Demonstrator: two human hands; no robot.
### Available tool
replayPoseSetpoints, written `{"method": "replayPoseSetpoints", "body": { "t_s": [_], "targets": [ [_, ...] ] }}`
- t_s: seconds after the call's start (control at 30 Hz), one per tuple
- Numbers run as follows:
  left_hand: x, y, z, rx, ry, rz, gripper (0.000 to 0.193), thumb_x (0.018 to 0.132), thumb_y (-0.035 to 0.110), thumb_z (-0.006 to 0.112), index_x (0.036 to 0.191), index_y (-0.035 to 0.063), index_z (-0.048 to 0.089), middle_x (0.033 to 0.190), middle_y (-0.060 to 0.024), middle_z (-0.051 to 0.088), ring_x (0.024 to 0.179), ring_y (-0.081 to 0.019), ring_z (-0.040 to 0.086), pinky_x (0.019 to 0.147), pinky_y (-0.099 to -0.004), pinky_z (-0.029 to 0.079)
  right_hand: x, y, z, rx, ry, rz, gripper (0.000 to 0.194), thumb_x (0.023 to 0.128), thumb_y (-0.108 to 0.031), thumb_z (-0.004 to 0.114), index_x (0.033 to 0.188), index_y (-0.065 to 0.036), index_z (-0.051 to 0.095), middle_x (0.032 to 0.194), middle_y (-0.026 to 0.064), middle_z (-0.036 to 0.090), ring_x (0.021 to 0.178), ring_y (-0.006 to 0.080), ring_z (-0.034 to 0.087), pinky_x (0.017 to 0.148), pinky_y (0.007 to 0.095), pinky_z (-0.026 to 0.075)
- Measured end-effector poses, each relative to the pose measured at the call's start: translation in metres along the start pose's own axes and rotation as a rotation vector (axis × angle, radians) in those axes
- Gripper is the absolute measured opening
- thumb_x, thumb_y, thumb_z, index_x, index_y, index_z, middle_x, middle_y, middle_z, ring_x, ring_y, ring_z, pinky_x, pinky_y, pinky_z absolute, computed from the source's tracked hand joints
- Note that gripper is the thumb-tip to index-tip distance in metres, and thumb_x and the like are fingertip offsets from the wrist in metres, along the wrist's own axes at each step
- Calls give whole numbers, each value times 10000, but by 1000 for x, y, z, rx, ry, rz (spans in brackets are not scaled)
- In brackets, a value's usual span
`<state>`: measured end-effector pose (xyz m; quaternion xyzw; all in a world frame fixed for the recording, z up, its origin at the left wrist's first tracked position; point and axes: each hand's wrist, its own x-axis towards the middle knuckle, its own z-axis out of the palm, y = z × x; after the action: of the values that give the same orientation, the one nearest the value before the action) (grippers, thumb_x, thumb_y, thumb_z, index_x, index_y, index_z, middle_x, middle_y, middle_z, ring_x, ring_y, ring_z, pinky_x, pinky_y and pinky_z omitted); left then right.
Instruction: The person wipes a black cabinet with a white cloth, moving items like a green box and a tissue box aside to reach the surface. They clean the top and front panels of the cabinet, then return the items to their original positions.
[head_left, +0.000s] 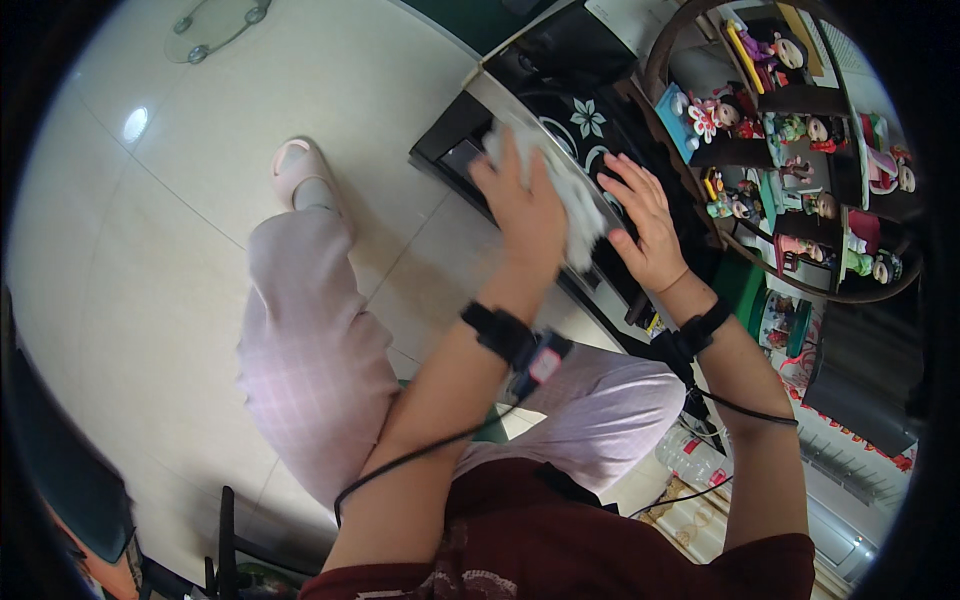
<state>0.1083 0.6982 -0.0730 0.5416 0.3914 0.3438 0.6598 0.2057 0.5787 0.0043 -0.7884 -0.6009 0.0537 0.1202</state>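
Observation:
My left hand (525, 210) lies over a fluffy white cloth (581, 217), blurred, its fingers bent down onto it. The cloth rests along the silvery metal edge of a black glass top with white floral patterns (587, 118). How far the left fingers wrap the cloth is partly hidden. To the right of it, my right hand (643, 217) has its fingers spread over the black patterned surface and holds nothing. Both wrists wear black straps with cables; a small device sits by the left wrist.
A round dark wooden shelf (810, 88) with several colourful figurines stands at the upper right. Below the metal edge is a black shelf (442, 135) holding a dark flat object. A clear plastic bottle (691, 457) is by my right knee; a glass scale (217, 26) lies on the tiled floor.

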Motion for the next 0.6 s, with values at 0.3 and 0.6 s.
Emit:
{"method": "replayPoseSetpoints", "body": {
  "t_s": [0.3, 0.6],
  "targets": [
    [-8, -31, 11, -13, 89, 98, 420, 933, 115, 561, 1329, -14, 508, 1186, -238, 413, 1078, -374, 476, 950, -380, 404, 1, 0, -1, -10, -13, 0, 627, 934, -553, 438, 1313, -64, 534, 1413, 166, 463, 1341, 355, 395, 1112, 478, 243],
    [-1, -27, 8, -201, 101, 57, 423, 944, 166, 566, 1330, -2, 521, 1238, -248, 414, 1138, -384, 467, 999, -379, 385, 1, -2, 0, -14, -18, 3, 603, 934, -523, 460, 1311, -58, 534, 1419, 166, 458, 1338, 360, 396, 1110, 481, 248]
  ]
}}
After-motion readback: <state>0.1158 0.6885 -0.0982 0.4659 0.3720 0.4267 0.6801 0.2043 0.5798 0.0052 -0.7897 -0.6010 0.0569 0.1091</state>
